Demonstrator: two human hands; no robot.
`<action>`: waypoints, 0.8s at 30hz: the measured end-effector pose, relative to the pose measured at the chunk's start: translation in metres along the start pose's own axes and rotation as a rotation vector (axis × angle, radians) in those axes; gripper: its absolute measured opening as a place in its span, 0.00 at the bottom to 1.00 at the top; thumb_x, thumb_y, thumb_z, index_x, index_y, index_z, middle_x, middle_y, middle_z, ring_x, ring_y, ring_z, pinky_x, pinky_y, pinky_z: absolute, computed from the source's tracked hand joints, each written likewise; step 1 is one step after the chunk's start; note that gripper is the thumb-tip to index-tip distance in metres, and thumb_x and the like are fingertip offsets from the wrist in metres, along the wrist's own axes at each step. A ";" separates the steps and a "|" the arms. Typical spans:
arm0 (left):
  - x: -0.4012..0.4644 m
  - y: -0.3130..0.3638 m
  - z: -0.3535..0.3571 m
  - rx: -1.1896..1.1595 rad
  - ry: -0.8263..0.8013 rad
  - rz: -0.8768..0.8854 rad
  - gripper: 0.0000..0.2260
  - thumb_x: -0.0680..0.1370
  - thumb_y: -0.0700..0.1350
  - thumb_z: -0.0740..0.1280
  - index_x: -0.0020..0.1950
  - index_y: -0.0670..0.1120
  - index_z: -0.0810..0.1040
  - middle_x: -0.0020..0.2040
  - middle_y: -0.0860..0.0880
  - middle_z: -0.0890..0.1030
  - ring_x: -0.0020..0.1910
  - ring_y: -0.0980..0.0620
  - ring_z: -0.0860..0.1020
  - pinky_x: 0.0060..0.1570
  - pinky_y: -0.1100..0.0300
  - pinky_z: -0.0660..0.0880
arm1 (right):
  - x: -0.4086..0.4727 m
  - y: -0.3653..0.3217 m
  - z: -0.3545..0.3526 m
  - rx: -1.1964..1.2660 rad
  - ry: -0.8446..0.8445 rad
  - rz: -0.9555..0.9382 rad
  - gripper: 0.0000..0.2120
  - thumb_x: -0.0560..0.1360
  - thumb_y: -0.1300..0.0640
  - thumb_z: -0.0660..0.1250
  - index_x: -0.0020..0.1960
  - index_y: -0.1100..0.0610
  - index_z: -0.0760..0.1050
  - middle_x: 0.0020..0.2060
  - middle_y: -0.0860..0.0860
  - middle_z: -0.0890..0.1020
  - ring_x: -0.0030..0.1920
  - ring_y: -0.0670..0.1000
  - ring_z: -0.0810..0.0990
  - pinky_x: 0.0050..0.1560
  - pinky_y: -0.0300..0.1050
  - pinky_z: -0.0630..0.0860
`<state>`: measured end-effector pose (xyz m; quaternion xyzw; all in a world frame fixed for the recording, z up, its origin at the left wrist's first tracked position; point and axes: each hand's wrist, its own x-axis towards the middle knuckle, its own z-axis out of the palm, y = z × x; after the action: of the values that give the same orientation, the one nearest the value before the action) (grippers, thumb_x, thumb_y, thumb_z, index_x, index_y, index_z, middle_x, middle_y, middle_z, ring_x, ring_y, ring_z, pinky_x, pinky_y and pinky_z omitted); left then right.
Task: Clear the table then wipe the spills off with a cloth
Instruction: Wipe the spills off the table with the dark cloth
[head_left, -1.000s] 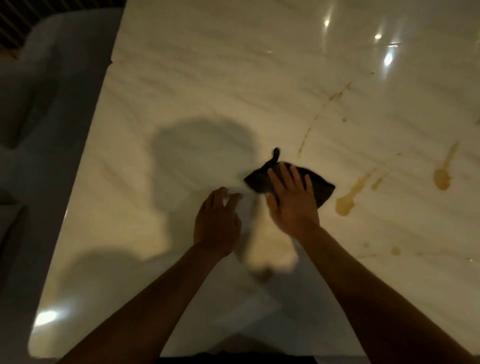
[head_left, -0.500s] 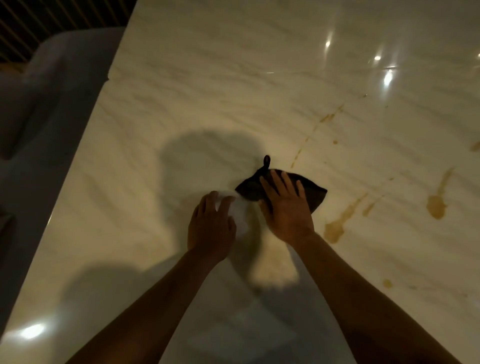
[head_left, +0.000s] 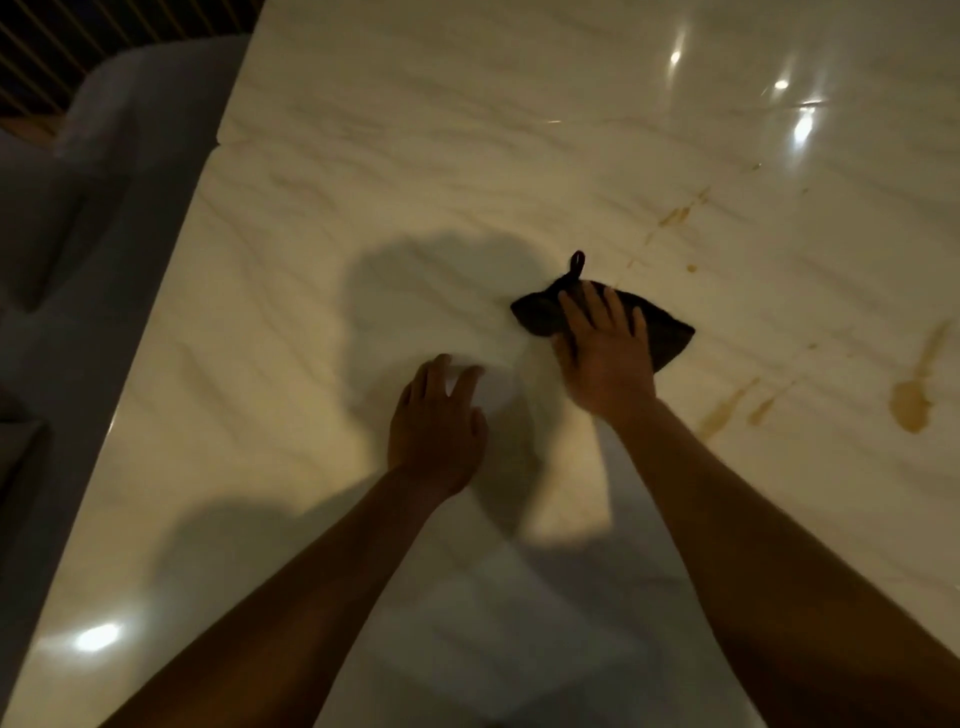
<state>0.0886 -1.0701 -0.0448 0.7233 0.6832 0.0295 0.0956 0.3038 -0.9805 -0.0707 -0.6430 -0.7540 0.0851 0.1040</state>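
From the head view, a glossy pale marble table (head_left: 467, 156) with faint brown veining is being lit by several ceiling reflections; a grey upholstered seat (head_left: 104, 208) is standing at its left edge. One dark cloth (head_left: 670, 332), bunched with a small hanging loop, is being pressed flat under the right hand (head_left: 605, 358), fingers straight and slightly apart. The left hand (head_left: 436, 421) is being rested on the marble, fingers relaxed. Several brown spills (head_left: 909, 400) are lying to the cloth's right.
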 end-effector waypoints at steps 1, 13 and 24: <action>0.003 0.000 0.000 -0.001 0.007 0.003 0.25 0.79 0.51 0.63 0.76 0.51 0.69 0.76 0.41 0.66 0.73 0.40 0.66 0.69 0.47 0.67 | -0.008 -0.009 0.001 0.004 0.012 0.010 0.27 0.82 0.44 0.51 0.78 0.51 0.62 0.78 0.55 0.62 0.78 0.61 0.58 0.75 0.64 0.53; 0.040 0.004 0.001 -0.024 0.019 -0.006 0.26 0.76 0.53 0.59 0.76 0.52 0.70 0.75 0.40 0.67 0.73 0.40 0.67 0.70 0.47 0.68 | 0.037 0.038 -0.006 -0.049 0.001 -0.115 0.27 0.82 0.42 0.50 0.78 0.49 0.63 0.77 0.53 0.65 0.76 0.58 0.63 0.73 0.62 0.58; 0.077 0.002 0.005 -0.094 0.073 0.014 0.24 0.76 0.51 0.62 0.73 0.52 0.71 0.75 0.43 0.67 0.72 0.42 0.68 0.67 0.48 0.70 | 0.016 0.018 -0.004 -0.057 -0.070 -0.398 0.25 0.83 0.44 0.51 0.78 0.48 0.62 0.78 0.52 0.63 0.78 0.57 0.59 0.76 0.61 0.56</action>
<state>0.0963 -0.9936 -0.0563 0.7213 0.6790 0.0885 0.1041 0.3196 -0.9621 -0.0708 -0.4805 -0.8715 0.0639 0.0744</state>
